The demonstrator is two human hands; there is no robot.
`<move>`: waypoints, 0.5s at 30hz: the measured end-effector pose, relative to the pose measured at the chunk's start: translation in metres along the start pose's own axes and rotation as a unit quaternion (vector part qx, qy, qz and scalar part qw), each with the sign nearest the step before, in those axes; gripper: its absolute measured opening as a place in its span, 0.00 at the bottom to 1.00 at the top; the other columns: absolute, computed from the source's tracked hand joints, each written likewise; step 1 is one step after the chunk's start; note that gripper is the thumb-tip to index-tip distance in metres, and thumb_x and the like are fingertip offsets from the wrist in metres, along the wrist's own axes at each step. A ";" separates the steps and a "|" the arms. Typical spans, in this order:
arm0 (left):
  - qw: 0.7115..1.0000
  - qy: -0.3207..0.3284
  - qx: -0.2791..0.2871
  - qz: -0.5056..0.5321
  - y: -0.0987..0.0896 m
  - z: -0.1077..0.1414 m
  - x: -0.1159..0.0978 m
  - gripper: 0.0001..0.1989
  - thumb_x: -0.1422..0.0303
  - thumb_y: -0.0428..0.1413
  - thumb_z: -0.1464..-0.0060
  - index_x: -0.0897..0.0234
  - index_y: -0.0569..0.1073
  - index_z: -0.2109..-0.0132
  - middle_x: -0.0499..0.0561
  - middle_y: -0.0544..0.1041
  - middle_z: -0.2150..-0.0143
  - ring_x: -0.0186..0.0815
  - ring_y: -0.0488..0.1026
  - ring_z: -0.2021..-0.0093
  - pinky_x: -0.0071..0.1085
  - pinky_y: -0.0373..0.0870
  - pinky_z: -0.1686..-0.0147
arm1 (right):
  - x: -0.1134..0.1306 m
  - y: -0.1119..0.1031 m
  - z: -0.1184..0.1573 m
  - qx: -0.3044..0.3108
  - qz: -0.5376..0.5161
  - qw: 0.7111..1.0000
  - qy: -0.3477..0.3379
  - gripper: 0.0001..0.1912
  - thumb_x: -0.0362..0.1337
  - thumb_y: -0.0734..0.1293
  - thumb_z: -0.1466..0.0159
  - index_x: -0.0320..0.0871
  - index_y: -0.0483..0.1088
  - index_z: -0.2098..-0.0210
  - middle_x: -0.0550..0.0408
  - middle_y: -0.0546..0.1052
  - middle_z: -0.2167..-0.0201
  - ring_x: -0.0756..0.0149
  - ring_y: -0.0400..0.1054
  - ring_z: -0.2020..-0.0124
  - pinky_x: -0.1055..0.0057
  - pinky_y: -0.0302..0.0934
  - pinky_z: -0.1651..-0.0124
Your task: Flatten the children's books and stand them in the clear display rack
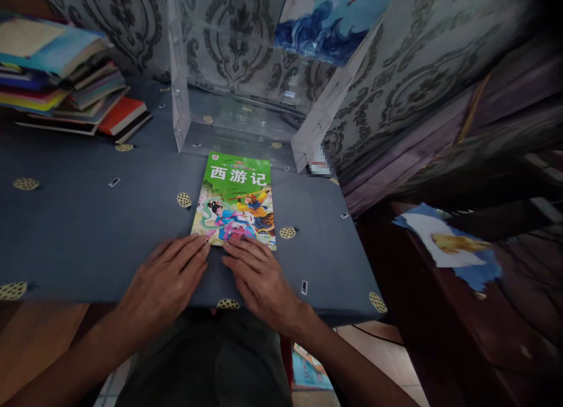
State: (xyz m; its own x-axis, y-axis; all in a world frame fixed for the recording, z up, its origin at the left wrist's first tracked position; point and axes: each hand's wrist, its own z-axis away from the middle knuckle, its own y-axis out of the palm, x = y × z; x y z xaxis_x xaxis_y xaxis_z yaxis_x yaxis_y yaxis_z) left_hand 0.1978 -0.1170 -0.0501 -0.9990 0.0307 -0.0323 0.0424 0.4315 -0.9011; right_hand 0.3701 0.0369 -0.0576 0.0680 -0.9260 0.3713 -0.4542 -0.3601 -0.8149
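A thin picture book (237, 202) with a green cover, white Chinese characters and cartoon figures lies flat on the table, closed. My left hand (169, 272) rests at its lower left corner, fingers stretched out and laid flat, the tips touching the cover's edge. Along the lower edge, my right hand (259, 275) also lies flat with its fingers extended over the bottom of the cover. Neither hand grips the book. Just beyond the book's top edge stands a clear acrylic rack (240, 143).
The table has a grey-blue cloth (145, 202) with pineapple prints. A stack of books (65, 73) stands at the far left. A blue wave picture (325, 31) shows within the rack's upper part. At right, a dark wooden surface (440, 301) bears a blue and white cloth (422, 237).
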 end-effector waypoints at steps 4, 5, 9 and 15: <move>1.000 -0.017 0.001 0.023 -0.004 -0.004 0.002 0.17 0.70 0.46 0.29 0.70 0.77 0.45 0.59 0.81 0.46 0.46 0.77 0.48 0.44 0.76 0.51 | -0.015 -0.008 0.015 -0.052 -0.022 0.997 0.047 0.21 0.25 0.60 0.32 0.45 0.75 0.44 0.47 0.80 0.44 0.58 0.72 0.39 0.49 0.66 0.35; 0.999 -0.022 -0.001 0.035 -0.005 -0.005 0.004 0.17 0.69 0.46 0.29 0.68 0.77 0.46 0.58 0.82 0.48 0.45 0.78 0.50 0.44 0.76 0.52 | -0.019 -0.009 0.018 -0.070 -0.029 0.995 0.069 0.22 0.25 0.60 0.32 0.47 0.75 0.44 0.48 0.81 0.46 0.58 0.73 0.40 0.48 0.66 0.35; 0.993 -0.043 0.000 0.110 -0.002 -0.014 0.025 0.19 0.64 0.44 0.28 0.64 0.79 0.51 0.55 0.82 0.51 0.42 0.78 0.52 0.42 0.76 0.51 | -0.029 -0.010 0.022 -0.132 -0.042 0.978 0.155 0.19 0.28 0.62 0.31 0.48 0.77 0.46 0.49 0.82 0.48 0.55 0.72 0.39 0.47 0.68 0.37; 0.980 -0.150 0.067 0.109 0.024 -0.049 0.070 0.29 0.54 0.45 0.32 0.69 0.68 0.35 0.66 0.74 0.36 0.57 0.66 0.32 0.58 0.65 0.37 | -0.031 -0.006 0.022 -0.149 -0.025 0.971 0.184 0.15 0.30 0.62 0.30 0.45 0.77 0.49 0.46 0.80 0.44 0.54 0.73 0.40 0.47 0.67 0.36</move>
State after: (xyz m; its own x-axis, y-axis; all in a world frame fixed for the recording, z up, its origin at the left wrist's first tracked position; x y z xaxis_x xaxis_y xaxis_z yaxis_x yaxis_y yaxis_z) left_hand 0.1292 -0.0602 -0.0533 -0.9264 -0.1654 -0.3382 0.2737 0.3209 -0.9067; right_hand 0.3904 0.0657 -0.0738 -0.2013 -0.7851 0.5858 -0.6985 -0.3042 -0.6477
